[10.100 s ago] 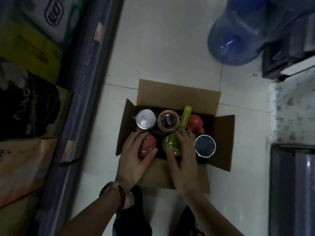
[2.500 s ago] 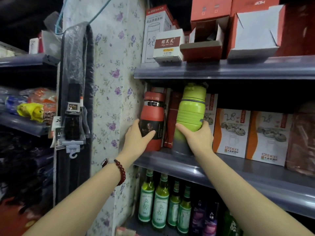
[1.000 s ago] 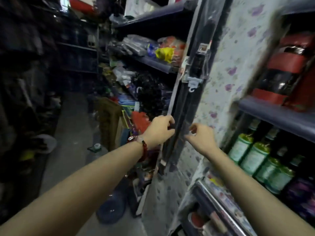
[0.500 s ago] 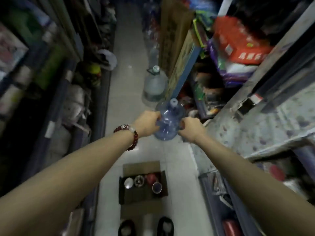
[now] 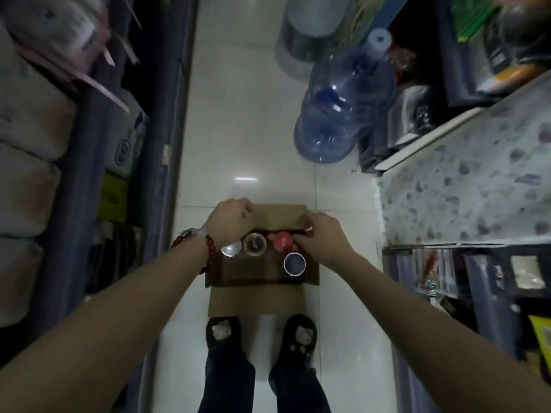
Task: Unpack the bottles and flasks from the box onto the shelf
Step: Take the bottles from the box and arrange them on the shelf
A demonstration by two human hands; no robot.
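Note:
An open cardboard box (image 5: 257,299) sits on the white tile floor just ahead of my feet. Upright inside it are a silver-lidded flask (image 5: 231,250), a copper-rimmed flask (image 5: 255,244), a red bottle (image 5: 281,241) and a dark-lidded flask with a silver rim (image 5: 294,263). My left hand (image 5: 229,222) hangs over the box's back left corner, fingers loosely curled and holding nothing. My right hand (image 5: 326,234) is over the back right, with its fingertips beside the red bottle. I cannot tell whether they touch it.
A big blue water jug (image 5: 343,108) and a clear jug (image 5: 307,34) stand on the floor beyond the box. Stocked shelves (image 5: 35,120) line the left of the narrow aisle. A floral-papered shelf side (image 5: 465,189) is on the right. My black slippers (image 5: 222,333) are behind the box.
After I set the red and green bottles on the shelf, the view swung down to the floor. Both empty hands have dropped from over the blue jug to over the box.

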